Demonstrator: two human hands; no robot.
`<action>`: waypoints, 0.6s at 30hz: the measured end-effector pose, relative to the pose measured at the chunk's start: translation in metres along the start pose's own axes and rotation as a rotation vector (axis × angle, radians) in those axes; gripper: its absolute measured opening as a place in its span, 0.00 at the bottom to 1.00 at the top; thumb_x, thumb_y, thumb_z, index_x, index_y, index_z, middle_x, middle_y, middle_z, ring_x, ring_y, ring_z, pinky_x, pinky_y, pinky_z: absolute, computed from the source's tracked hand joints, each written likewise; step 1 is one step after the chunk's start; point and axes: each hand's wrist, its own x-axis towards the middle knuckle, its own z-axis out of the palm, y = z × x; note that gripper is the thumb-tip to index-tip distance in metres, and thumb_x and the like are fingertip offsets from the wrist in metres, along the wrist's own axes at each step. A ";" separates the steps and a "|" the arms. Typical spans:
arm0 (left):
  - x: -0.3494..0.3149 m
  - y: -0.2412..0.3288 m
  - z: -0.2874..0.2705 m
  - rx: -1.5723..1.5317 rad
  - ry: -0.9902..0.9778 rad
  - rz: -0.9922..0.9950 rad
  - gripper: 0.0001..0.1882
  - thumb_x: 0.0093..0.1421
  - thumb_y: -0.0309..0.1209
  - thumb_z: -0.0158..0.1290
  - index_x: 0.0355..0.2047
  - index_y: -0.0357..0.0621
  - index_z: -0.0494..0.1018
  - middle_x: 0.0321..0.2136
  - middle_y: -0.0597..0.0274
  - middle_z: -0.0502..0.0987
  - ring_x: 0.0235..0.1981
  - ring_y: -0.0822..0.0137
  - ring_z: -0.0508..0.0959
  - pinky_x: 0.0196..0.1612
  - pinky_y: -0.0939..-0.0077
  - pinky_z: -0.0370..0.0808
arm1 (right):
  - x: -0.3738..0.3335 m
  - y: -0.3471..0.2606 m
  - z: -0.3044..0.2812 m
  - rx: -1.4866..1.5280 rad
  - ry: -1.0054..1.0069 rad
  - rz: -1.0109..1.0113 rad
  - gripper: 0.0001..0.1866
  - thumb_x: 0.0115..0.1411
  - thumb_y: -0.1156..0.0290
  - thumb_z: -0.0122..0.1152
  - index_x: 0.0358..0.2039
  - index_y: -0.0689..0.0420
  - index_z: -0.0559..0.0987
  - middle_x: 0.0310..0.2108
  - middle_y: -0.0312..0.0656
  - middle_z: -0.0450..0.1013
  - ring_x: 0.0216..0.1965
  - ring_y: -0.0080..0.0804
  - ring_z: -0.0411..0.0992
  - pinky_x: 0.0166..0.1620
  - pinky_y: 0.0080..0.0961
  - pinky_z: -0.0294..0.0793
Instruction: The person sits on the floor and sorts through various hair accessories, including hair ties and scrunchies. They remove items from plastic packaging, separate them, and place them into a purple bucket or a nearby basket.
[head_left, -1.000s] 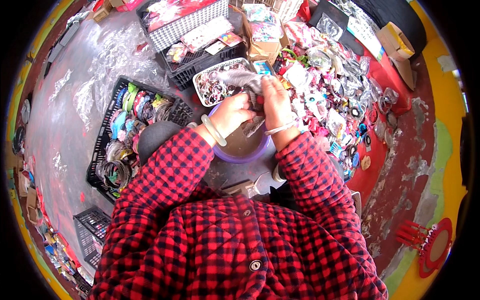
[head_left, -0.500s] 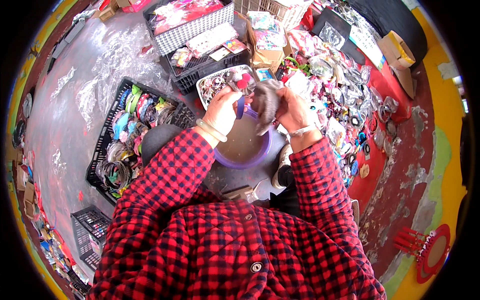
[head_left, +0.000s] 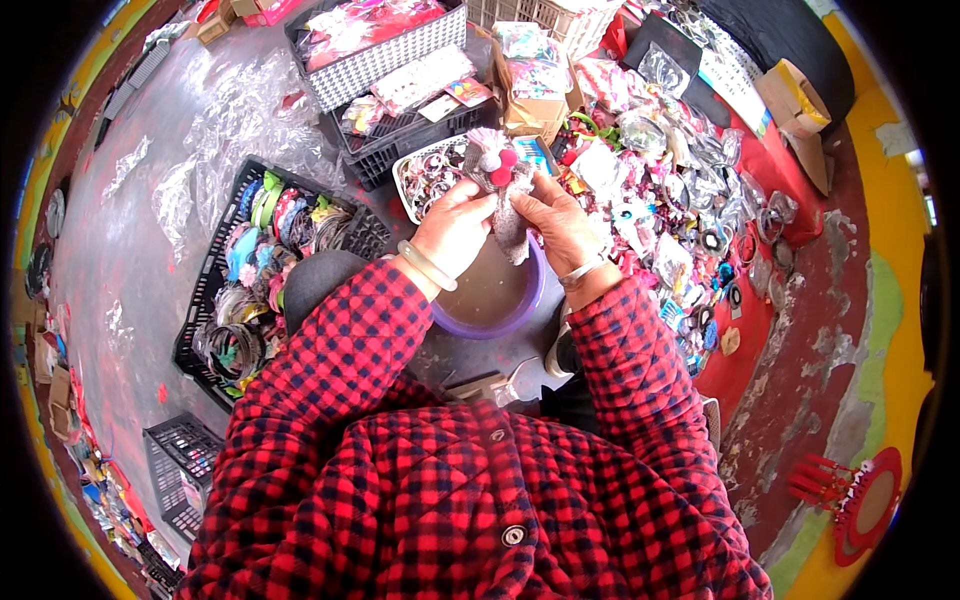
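Note:
My left hand (head_left: 450, 235) is closed on a headband with a dark checked bow and red and pale pompoms (head_left: 503, 167). Its band is hidden by my fingers. In my right hand (head_left: 563, 222) is a grey cloth (head_left: 511, 228), its fingers pinched on it. The cloth lies against the headband's decoration, with one end hanging down. Both hands are close together above a purple basin (head_left: 490, 330) of cloudy water.
Left of the basin, a black crate (head_left: 205, 300) holds many headbands. Beyond my hands are a white basket (head_left: 405, 185) of hair ties, a stacked crate (head_left: 385, 55) and a cardboard box (head_left: 540, 110). Packaged accessories (head_left: 650, 190) spread over red cloth at right.
My right hand has moved slightly left and down, bringing the cloth against the headband. The headband's decoration has turned and its purple band is no longer visible.

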 end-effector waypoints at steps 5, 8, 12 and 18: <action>-0.001 0.001 0.012 0.067 0.006 0.005 0.14 0.61 0.21 0.40 0.47 0.38 0.65 0.41 0.64 0.71 0.42 0.74 0.70 0.44 0.83 0.66 | -0.008 0.002 0.005 0.128 -0.193 -0.065 0.19 0.59 0.73 0.51 0.51 0.62 0.65 0.41 0.36 0.70 0.42 0.20 0.66 0.46 0.18 0.64; -0.003 0.004 0.006 0.366 -0.003 -0.010 0.14 0.61 0.26 0.41 0.48 0.38 0.65 0.42 0.62 0.71 0.45 0.73 0.69 0.48 0.81 0.64 | -0.007 0.001 0.005 0.154 -0.191 -0.059 0.18 0.60 0.72 0.49 0.50 0.61 0.66 0.42 0.35 0.70 0.42 0.22 0.67 0.49 0.21 0.62; 0.001 0.014 0.012 0.223 0.036 0.020 0.17 0.61 0.37 0.43 0.46 0.42 0.67 0.41 0.64 0.73 0.43 0.73 0.70 0.47 0.77 0.64 | -0.009 -0.011 0.005 0.138 -0.078 -0.017 0.15 0.59 0.70 0.50 0.45 0.60 0.70 0.37 0.36 0.71 0.37 0.21 0.68 0.41 0.17 0.66; 0.008 0.015 -0.009 -0.211 0.096 -0.082 0.20 0.62 0.45 0.41 0.48 0.46 0.66 0.43 0.60 0.72 0.47 0.65 0.69 0.52 0.69 0.62 | -0.009 -0.005 0.000 -0.300 -0.199 -0.044 0.13 0.58 0.69 0.51 0.43 0.60 0.71 0.31 0.37 0.73 0.31 0.20 0.68 0.35 0.18 0.68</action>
